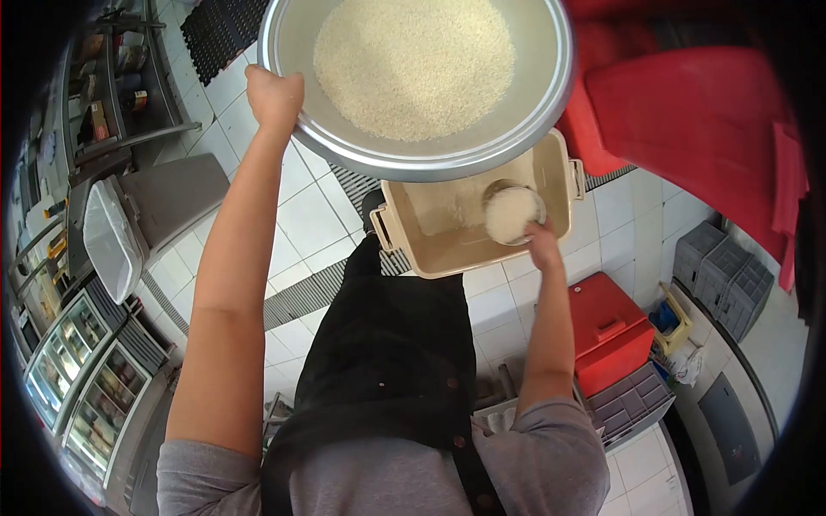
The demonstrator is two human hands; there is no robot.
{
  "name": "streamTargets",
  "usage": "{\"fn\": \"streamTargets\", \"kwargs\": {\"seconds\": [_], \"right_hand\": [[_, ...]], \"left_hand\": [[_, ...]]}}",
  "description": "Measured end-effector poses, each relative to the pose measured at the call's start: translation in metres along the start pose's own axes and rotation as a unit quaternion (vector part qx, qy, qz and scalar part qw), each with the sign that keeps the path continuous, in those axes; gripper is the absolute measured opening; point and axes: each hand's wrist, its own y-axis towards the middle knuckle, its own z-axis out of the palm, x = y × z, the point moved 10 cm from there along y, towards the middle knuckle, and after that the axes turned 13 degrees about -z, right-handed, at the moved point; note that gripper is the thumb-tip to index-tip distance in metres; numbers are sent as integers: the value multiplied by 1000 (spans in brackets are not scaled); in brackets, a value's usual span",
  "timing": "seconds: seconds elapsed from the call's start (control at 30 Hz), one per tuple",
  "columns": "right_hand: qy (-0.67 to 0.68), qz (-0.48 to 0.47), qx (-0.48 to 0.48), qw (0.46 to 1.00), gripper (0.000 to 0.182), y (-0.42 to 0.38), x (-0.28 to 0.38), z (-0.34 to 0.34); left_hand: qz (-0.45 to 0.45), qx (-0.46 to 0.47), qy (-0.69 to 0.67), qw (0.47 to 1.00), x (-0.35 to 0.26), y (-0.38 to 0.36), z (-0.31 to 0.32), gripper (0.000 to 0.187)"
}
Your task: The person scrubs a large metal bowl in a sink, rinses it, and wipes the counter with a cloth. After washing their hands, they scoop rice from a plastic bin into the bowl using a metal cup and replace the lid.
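A large round metal pot (348, 153) with a pale heap of rice (417, 64) inside fills the top middle of the head view. My left hand (275, 96) is closed on the pot's left rim. Below the pot, a beige plastic tub (447, 258) with side handles stands partly hidden under it. My right hand (542, 245) grips a small round bowl (489, 191) full of rice (512, 215) by its near edge, over the right part of the tub. Some pale residue shows on the tub's bottom.
A large red plastic container (688, 112) stands at right, with a red lidded box (602, 322) and grey crates (723, 267) nearer. At left are a grey bin (172, 202) with a white liner, shelving and a glass-door display fridge (86, 361). A drain grate (301, 301) crosses the tiled floor.
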Motion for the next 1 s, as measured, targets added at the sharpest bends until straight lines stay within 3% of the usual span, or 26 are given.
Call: {"fn": "streamTargets", "kwargs": {"seconds": [0.07,0.2,0.3,0.37,0.4,0.43,0.53,0.63,0.73,0.77,0.83,0.87,0.9,1.0], "right_hand": [[0,-16,-61,998,59,-30,72,-21],[6,-178,-51,983,59,-69,236,6],[-18,-310,-41,950,60,-68,316,68],[-99,-423,-13,901,76,-72,358,132],[-207,-555,-45,804,75,-68,369,150],[-347,-571,-127,733,75,-79,378,173],[-376,-691,-165,594,82,-82,380,225],[-316,-816,-235,424,74,-92,375,243],[-283,-827,-268,405,82,-120,389,237],[-321,-784,-323,422,85,-125,389,224],[-306,-726,-372,491,81,-150,384,196],[-259,-692,-372,562,84,-149,370,170],[-211,-651,-369,629,86,-141,344,141],[-250,-511,-404,716,93,-108,227,74]], "left_hand": [[-17,-1,6,1000,0,-3,-2,48],[-33,13,-7,999,-5,-10,-7,49],[-61,50,-12,997,-7,-16,-9,53],[-65,56,-16,996,-7,-17,-11,54],[-71,62,-18,995,-7,-16,-10,54],[-69,61,-19,996,-7,-16,-10,54],[-64,59,-17,996,-7,-15,-10,54],[-69,64,-8,995,-7,-17,-9,53],[-77,72,9,994,-8,-18,-10,55],[-80,71,15,994,-8,-19,-11,56],[-82,72,20,994,-8,-20,-11,57],[-75,64,14,995,-6,-18,-11,57],[-69,58,8,996,-6,-17,-10,58],[-54,43,28,997,-5,-14,-9,56]]}}
